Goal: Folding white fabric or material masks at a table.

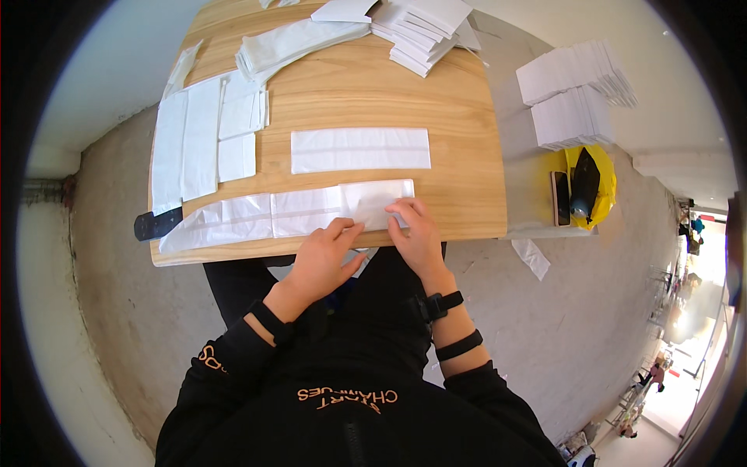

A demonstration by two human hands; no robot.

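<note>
A long white plastic sleeve with crosswise creases lies along the near edge of the table, its right part smoother than the rest. My left hand rests at the sleeve's near edge, fingers stretched and thumb apart. Close to the right end, my right hand has its thumb and bent fingers closed on the sleeve. Beyond both hands, a flat, folded white plastic sleeve lies by itself on the wood.
Stacks of folded white sleeves cover the wooden table's left side. White paper piles stand at the back and right. Near the right pile are a phone and yellow bag. A dark object sticks out at left.
</note>
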